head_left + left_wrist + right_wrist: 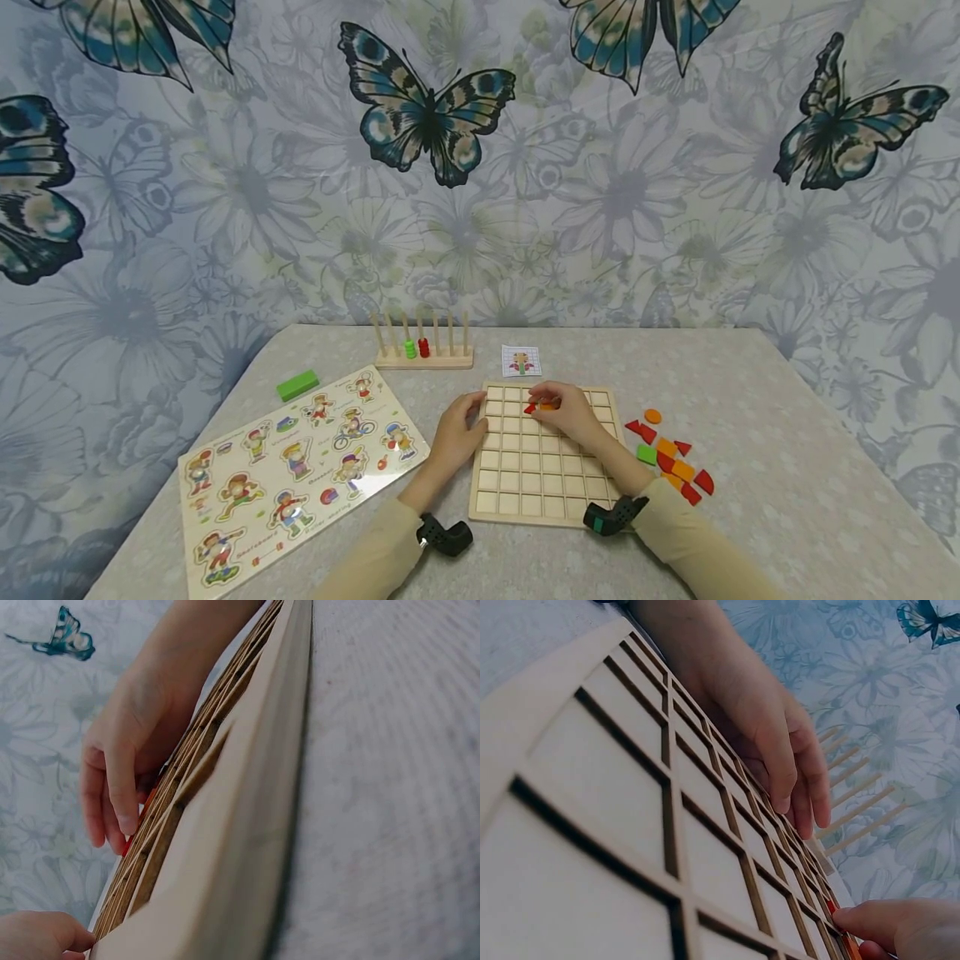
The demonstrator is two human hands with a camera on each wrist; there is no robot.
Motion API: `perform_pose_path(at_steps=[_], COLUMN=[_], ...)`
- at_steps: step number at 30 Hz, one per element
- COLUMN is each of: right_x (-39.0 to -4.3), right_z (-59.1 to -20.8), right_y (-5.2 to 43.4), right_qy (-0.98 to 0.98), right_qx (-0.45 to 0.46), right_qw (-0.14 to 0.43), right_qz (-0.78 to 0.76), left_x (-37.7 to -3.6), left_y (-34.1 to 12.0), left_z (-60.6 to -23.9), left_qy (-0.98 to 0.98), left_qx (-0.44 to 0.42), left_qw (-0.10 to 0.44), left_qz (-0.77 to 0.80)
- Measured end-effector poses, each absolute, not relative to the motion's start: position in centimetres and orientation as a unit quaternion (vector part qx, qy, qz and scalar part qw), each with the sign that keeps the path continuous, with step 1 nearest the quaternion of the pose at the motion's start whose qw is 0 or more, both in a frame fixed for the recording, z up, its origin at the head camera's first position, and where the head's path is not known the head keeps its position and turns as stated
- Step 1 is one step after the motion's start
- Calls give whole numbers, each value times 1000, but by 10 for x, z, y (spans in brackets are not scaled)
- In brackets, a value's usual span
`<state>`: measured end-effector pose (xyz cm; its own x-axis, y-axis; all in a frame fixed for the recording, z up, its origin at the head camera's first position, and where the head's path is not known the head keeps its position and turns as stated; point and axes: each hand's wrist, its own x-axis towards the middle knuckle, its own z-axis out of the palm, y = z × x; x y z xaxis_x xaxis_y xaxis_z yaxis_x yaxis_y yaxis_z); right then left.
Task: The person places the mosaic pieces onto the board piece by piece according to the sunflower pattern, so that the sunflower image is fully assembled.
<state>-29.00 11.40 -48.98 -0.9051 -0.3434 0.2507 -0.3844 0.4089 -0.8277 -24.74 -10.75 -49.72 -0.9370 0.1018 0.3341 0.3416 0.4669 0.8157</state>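
A butterfly-print backdrop (431, 250) is rising behind the fingers, with a desk (787, 517) spreading beneath them. A picture puzzle board (228, 465) is lying left of the left fingers, and a wooden grid board (547, 504) is lying under the right ones. Beyond both, a wooden peg stand (450, 363) is standing. The left hand (454, 433) is resting loosely bent fingers against the grid board's edge; the right hand (564, 412) is reaching over its upper cells. A pattern card (521, 361) is lying just beyond the right fingers, which are pinching a small red piece (529, 409).
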Motion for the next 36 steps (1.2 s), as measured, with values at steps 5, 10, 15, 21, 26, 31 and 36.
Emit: perform_pose_path(at_steps=[5,10,15,21,26,31,36], right_x=[-291,-291,-291,-287,-278,-273,-265], right_z=[-488,-483,-477,-473,-471,-470,-468], right_y=[115,117,124,138,160,184,210], right_qy=[-837,-824,-819,-820,-827,-839,-847], right_qx=[204,168,156,158,133,96,98], right_qw=[22,25,29,37,37,48,73], right_qz=[507,540,551,549,545,534,518], left_x=[-247,-247,-246,-246,-246,-246,-247], left_y=[-107,-108,-108,-108,-107,-107,-107], left_z=[-497,-497,-497,-496,-496,-496,-496], left_qy=[-848,-847,-846,-849,-850,-851,-851], left_qx=[-133,-132,-130,-127,-126,-123,-122], left_qw=[121,120,119,118,118,117,119], left_qz=[-499,-501,-503,-499,-497,-497,-497])
